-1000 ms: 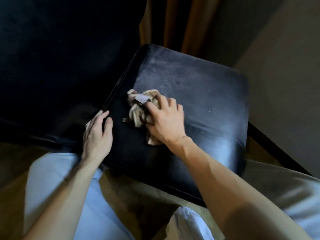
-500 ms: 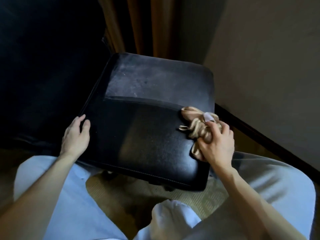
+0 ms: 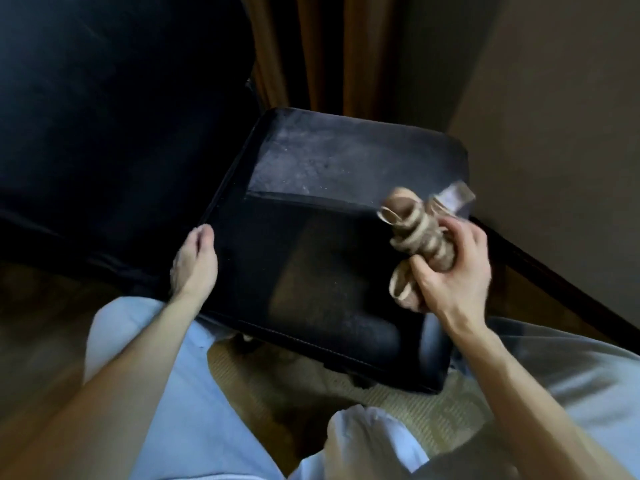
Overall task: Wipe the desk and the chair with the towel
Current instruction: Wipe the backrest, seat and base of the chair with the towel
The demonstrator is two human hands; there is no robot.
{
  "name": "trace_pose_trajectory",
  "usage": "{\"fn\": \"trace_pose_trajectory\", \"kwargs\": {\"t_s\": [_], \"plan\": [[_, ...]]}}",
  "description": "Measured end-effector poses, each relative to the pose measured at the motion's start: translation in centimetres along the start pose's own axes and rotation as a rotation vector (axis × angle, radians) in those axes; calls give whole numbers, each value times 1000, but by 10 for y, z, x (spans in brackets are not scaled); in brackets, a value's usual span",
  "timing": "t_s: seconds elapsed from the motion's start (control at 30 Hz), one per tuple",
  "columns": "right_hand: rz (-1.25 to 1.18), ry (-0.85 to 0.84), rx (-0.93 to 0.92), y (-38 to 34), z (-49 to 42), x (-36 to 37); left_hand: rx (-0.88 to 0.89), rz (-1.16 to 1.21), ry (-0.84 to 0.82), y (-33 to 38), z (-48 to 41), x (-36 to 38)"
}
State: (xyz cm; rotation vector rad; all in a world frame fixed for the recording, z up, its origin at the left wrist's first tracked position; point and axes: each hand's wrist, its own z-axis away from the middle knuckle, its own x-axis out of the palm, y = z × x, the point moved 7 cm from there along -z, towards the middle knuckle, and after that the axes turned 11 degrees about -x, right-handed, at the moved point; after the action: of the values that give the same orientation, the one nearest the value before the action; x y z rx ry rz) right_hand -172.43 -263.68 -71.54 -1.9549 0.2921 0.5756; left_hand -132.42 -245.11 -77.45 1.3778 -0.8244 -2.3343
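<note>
towel [image 3: 415, 233]: bunched, now lifted off the chair seat [image 3: 311, 271], above its right edge
right hand [image 3: 457, 271]: fingers curled round it
left hand [image 3: 194, 265]: flat, steadying left edge
meaning: seat pass probably finished

One chair [image 3: 311, 271], one towel [image 3: 420, 237], two hands: left hand [image 3: 194, 268], right hand [image 3: 453, 278]

The setting is presenting as a furnished room in a home or hotel: brown curtains [image 3: 332, 53] are hanging behind a black padded chair [image 3: 329, 237], a plain wall [image 3: 554, 116] is meeting a dark baseboard [image 3: 554, 282], and woven carpet [image 3: 415, 403] is covering the floor.
</note>
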Motion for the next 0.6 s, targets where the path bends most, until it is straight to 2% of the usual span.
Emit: {"fn": "trace_pose_trajectory", "kwargs": {"t_s": [0.07, 0.17, 0.27, 0.37, 0.5, 0.6], "plan": [[-75, -126, -228, -48, -28, 39, -91, 226, -56, -3, -8, -12], [-68, -331, -432, -111, -57, 111, -130, 418, -274, -8, -17, -17], [210, -575, -531, -141, -71, 194, -115, 452, -396, -12, -19, -15], [464, -872, -512, -136, -61, 272, -104, 489, -439, -11, -22, -13], [574, -847, -475, -143, -45, 303, -101, 511, -515, -13, -28, -7], [390, -942, -571, -159, -8, 291, -109, 562, -572, -24, -35, -1]]}}
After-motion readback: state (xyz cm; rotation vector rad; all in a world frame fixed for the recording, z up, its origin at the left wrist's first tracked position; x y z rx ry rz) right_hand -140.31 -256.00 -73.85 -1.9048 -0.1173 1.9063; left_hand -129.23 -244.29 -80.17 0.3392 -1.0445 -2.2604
